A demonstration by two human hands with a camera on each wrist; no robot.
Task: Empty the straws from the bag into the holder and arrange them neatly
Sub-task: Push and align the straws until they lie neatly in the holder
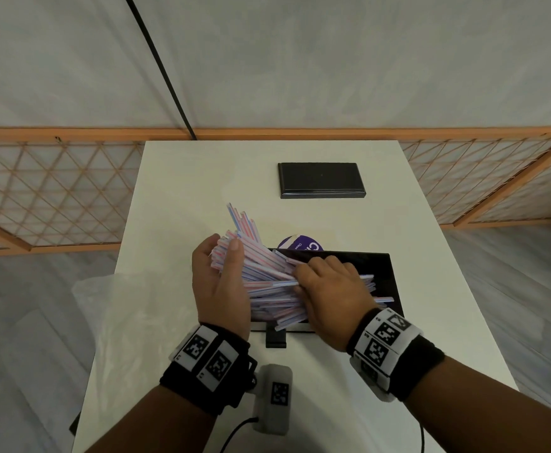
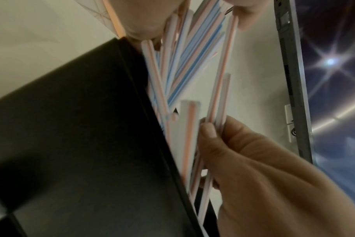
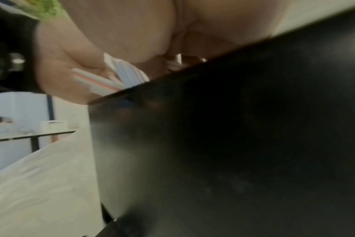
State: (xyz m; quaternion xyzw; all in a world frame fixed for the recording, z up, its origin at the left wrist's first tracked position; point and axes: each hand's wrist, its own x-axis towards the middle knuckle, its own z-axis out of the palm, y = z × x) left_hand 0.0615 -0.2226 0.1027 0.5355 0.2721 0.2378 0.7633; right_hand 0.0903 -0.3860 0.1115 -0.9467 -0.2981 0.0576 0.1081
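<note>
A fanned heap of red- and blue-striped white straws (image 1: 261, 276) lies across the open black holder (image 1: 383, 276) at the table's middle, its left ends sticking out past the holder's edge. My left hand (image 1: 222, 279) cups those loose ends, thumb on top and fingers curled round them; the left wrist view shows the straws (image 2: 189, 128) pinched beside the holder's black wall (image 2: 81, 144). My right hand (image 1: 328, 282) lies palm down on the heap over the holder, fingers curled on the straws (image 3: 103, 81). The clear plastic bag (image 1: 127, 308) lies crumpled at the left.
The holder's black lid (image 1: 321, 179) lies flat farther back on the white table (image 1: 202, 178). A purple round label (image 1: 300, 245) peeks out behind the holder. A black latch (image 1: 275, 338) projects from the holder's front. A lattice screen stands behind the table.
</note>
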